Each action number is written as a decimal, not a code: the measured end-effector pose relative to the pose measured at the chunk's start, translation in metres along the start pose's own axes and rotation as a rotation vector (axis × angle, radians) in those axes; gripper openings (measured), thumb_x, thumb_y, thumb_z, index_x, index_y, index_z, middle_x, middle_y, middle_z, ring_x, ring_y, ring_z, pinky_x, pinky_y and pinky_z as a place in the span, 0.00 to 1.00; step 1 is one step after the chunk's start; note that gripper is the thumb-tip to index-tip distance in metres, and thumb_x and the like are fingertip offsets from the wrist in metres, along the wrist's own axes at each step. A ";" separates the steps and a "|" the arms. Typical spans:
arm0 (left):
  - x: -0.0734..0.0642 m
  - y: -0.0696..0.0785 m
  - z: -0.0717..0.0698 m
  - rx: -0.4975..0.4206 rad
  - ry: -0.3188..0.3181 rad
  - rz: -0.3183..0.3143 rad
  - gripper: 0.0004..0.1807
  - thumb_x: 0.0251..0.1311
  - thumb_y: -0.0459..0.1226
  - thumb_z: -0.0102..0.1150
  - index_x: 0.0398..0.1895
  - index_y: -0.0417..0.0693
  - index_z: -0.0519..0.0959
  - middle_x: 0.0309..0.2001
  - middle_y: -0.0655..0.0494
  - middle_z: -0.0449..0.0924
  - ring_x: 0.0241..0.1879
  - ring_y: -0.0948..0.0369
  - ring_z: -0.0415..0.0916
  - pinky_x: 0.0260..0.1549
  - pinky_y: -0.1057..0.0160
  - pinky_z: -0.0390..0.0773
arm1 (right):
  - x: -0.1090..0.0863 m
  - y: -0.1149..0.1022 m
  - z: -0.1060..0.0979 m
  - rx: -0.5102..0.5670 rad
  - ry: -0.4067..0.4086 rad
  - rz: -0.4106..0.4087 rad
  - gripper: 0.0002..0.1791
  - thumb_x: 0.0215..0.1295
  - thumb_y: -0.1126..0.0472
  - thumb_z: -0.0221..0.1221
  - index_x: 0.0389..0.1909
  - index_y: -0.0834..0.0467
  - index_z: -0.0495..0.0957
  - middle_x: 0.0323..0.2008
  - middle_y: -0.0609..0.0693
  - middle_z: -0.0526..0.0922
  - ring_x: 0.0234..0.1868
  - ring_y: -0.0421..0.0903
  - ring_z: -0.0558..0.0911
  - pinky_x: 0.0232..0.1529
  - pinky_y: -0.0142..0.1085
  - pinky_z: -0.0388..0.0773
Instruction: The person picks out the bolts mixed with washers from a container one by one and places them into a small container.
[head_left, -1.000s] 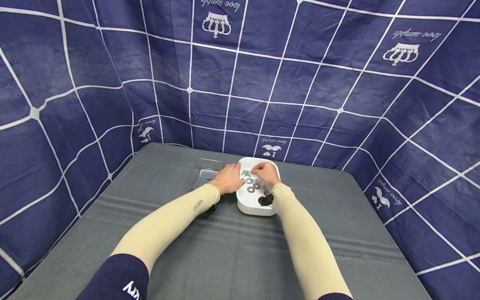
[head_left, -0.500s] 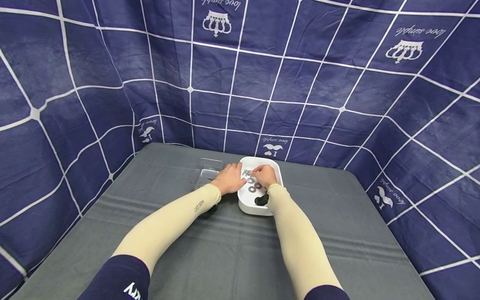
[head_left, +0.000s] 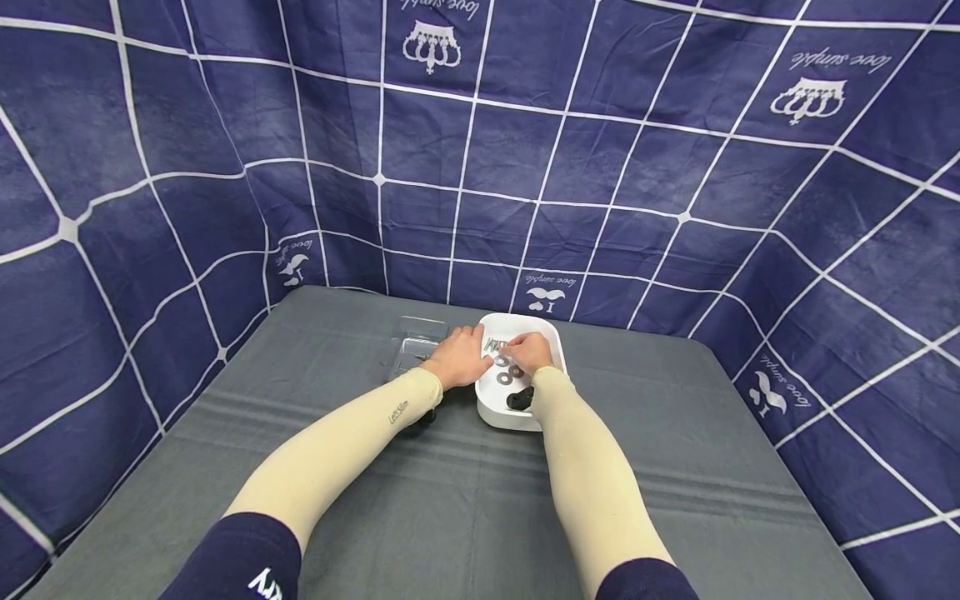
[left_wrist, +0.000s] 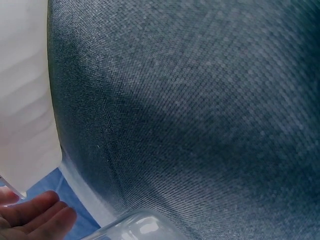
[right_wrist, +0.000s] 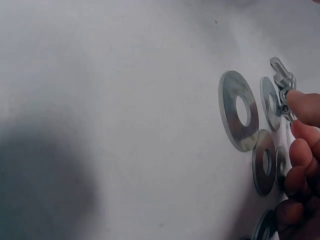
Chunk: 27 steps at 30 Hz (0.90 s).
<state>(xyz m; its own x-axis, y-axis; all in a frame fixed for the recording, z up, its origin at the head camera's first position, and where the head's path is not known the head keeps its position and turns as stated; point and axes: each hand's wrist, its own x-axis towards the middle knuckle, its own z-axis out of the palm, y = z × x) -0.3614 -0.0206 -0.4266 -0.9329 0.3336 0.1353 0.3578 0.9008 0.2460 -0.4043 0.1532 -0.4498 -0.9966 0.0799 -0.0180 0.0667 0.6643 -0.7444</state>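
Observation:
A white tray (head_left: 510, 419) with rounded corners stands near the far side of the table. My left hand (head_left: 456, 357) lies along its left rim, thumb over the edge and fingers fairly straight; the left wrist view shows some fingers (left_wrist: 37, 217) by the tray's wall. Inside the tray, my right hand (head_left: 531, 350) reaches to a small group of metal bolts (head_left: 492, 344). In the right wrist view its thumb (right_wrist: 304, 107) and curled index finger pinch at a bolt (right_wrist: 286, 95), partly hidden by the thumb. Several flat washers (right_wrist: 239, 111) lie beside the fingers.
A clear plastic box (head_left: 415, 348) sits left of the tray, beside my left hand. A black wrist camera (head_left: 519, 399) hangs under the right wrist over the tray. Grey cloth (head_left: 420, 517) covers the table, and a blue gridded curtain (head_left: 577, 158) surrounds its back and sides.
My right wrist and forearm have swung a little to the left, while the fingertips stay at the bolts. The left hand has kept its place on the rim.

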 end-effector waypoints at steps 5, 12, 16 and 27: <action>-0.001 -0.001 0.000 -0.006 0.004 -0.004 0.38 0.69 0.49 0.53 0.74 0.36 0.59 0.62 0.37 0.73 0.64 0.43 0.70 0.64 0.48 0.72 | -0.001 -0.001 0.002 0.010 -0.009 -0.006 0.11 0.54 0.58 0.73 0.34 0.61 0.87 0.26 0.49 0.83 0.15 0.37 0.75 0.18 0.29 0.74; -0.005 0.000 0.006 0.011 0.000 0.010 0.39 0.69 0.50 0.52 0.74 0.35 0.59 0.61 0.36 0.73 0.62 0.43 0.71 0.63 0.48 0.73 | -0.004 0.004 0.006 -0.070 -0.017 0.023 0.11 0.54 0.55 0.73 0.30 0.57 0.86 0.23 0.46 0.82 0.17 0.37 0.76 0.18 0.30 0.73; -0.006 0.001 0.005 0.003 0.015 0.013 0.39 0.68 0.49 0.53 0.74 0.34 0.59 0.61 0.36 0.74 0.62 0.42 0.71 0.63 0.47 0.73 | -0.003 0.004 0.006 -0.091 0.001 0.019 0.10 0.54 0.55 0.73 0.30 0.57 0.86 0.23 0.47 0.83 0.17 0.38 0.76 0.18 0.29 0.72; -0.003 0.004 -0.001 -0.003 0.017 0.005 0.39 0.67 0.49 0.53 0.75 0.34 0.58 0.62 0.35 0.73 0.63 0.42 0.70 0.64 0.48 0.71 | 0.003 0.004 0.002 -0.067 -0.004 0.025 0.07 0.57 0.58 0.69 0.27 0.58 0.85 0.19 0.46 0.81 0.14 0.37 0.77 0.16 0.29 0.71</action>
<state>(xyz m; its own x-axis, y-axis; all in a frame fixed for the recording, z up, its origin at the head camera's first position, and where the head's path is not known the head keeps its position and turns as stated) -0.3569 -0.0183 -0.4255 -0.9304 0.3334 0.1524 0.3626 0.8982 0.2486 -0.4073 0.1546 -0.4536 -0.9948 0.0944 -0.0392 0.0949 0.7105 -0.6972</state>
